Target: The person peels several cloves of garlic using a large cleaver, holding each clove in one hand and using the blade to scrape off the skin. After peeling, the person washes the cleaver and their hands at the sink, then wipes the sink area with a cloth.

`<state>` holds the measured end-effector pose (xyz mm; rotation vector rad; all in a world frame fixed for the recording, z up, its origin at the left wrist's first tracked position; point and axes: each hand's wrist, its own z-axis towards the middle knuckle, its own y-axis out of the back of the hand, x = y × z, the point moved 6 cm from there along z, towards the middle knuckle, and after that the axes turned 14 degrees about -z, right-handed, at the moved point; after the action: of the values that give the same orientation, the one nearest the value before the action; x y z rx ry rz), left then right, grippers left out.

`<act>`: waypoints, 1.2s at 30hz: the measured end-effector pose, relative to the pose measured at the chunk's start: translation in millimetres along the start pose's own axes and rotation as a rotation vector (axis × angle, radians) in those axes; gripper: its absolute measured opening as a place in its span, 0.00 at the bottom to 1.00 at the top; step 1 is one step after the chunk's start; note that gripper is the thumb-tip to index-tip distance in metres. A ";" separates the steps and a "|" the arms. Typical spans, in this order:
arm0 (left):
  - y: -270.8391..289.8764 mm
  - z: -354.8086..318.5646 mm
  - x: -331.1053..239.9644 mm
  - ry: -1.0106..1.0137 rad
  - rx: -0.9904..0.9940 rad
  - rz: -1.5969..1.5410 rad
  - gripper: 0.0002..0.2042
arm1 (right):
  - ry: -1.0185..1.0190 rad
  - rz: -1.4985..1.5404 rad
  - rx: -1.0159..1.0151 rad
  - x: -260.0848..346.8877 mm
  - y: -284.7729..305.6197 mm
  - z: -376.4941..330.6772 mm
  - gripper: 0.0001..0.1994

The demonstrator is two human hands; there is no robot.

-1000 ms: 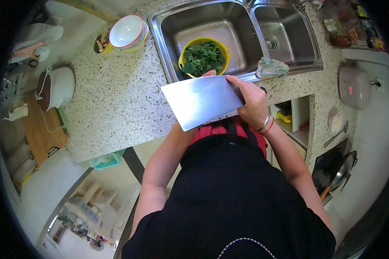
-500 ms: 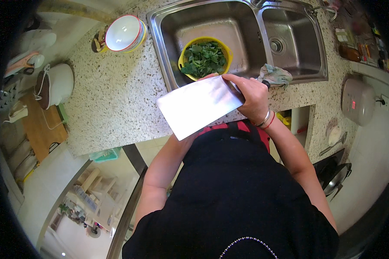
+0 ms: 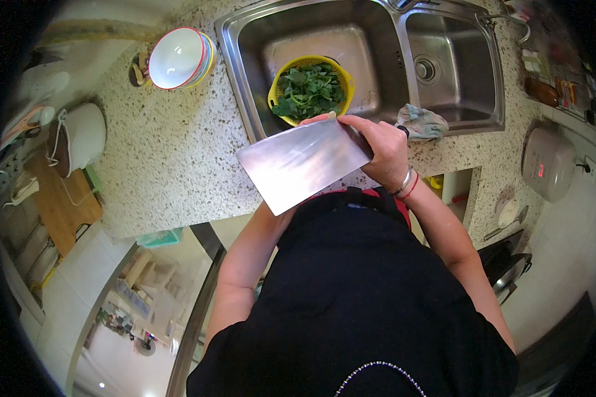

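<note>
The right hand (image 3: 385, 153) clasps the cleaver (image 3: 304, 165) by its handle (image 3: 403, 131). The cleaver extends left over the worktop's (image 3: 172, 159) front edge, near the sink's (image 3: 371, 56) front left corner. The left hand (image 3: 316, 120) is mostly hidden behind it, fingers (image 3: 321, 118) showing at the upper edge; its grip cannot be determined. 1 basket (image 3: 349, 85) holding greens (image 3: 308, 91) sits in the left basin (image 3: 311, 43).

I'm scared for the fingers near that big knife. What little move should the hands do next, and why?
Perhaps the right hand should slowly lift the knife away from the left hand. The wide blade hides most of the left hand, and its fingertips show right by the blade's top edge. Whatever they hold, I can't tell.
</note>
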<state>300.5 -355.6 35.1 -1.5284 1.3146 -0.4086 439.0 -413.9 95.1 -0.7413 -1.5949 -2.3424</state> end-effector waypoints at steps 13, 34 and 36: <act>38.9 -7.3 -11.2 0.093 -0.265 -0.448 0.20 | 0.070 -0.048 0.113 5.1 -15.7 16.2 0.29; 46.7 7.6 -3.9 -0.056 -0.116 -0.261 0.20 | 0.022 -0.172 0.142 -10.0 -31.4 9.9 0.26; 58.5 9.6 1.3 -0.052 -0.183 -0.198 0.20 | 0.009 -0.199 0.166 -11.3 -32.8 9.5 0.25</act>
<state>278.0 -344.5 -18.7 -1.8194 1.1906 -0.3787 436.8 -393.5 65.5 -0.5586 -1.9104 -2.3009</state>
